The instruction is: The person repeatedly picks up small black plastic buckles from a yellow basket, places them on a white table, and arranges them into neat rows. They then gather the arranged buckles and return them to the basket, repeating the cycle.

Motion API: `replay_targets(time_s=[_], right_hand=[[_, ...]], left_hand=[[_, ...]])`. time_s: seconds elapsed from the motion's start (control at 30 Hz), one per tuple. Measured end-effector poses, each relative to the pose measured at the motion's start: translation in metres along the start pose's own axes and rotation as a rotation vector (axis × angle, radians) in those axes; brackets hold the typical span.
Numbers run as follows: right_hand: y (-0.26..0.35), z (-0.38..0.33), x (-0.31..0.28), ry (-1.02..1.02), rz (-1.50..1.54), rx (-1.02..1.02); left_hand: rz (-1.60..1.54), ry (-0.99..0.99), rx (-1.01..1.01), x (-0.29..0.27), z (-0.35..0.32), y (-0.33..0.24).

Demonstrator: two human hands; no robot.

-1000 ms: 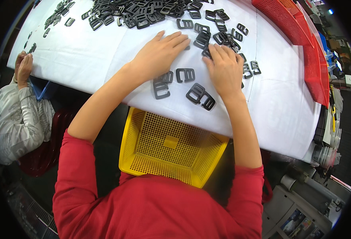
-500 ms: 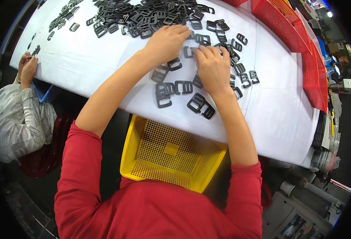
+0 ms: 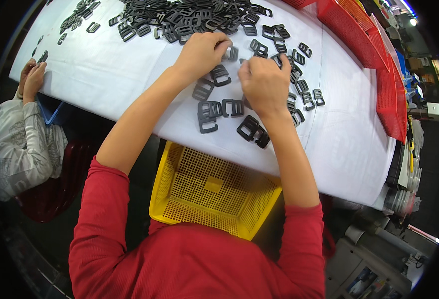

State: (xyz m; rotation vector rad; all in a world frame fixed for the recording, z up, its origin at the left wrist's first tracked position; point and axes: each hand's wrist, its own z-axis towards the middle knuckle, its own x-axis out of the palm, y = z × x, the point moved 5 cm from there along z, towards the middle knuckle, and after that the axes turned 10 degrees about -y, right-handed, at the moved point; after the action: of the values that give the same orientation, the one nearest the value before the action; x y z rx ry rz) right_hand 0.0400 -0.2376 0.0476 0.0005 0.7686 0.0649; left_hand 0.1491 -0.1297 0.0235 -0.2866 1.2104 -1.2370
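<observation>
Dark buckle (image 3: 234, 54), just right of fingertips of left hand (image 3: 199, 54), slightly farther from right hand (image 3: 265, 85); long axis blurred. Curled fingers on both; cannot tell whether clamped.

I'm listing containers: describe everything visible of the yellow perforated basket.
The yellow, rectangular, plastic-looking basket has slanted, perforated walls and a gridded base with a solid patch. It sits open side up, the white cloth-covered table hiding its far edge and the red shirt part of its near rim. What supports it is hidden.
</observation>
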Motion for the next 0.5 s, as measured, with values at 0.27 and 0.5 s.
replay_targets(time_s=[0.27,0.5], right_hand=[[-0.044,-0.003,-0.006,0.042,0.021,0.054],[-0.047,-0.004,-0.011,0.435,0.318,0.591]], left_hand=[[0.206,-0.052,0.056,-0.012,0.004,0.004],[0.044,0.014,0.075,-0.019,0.001,0.018]])
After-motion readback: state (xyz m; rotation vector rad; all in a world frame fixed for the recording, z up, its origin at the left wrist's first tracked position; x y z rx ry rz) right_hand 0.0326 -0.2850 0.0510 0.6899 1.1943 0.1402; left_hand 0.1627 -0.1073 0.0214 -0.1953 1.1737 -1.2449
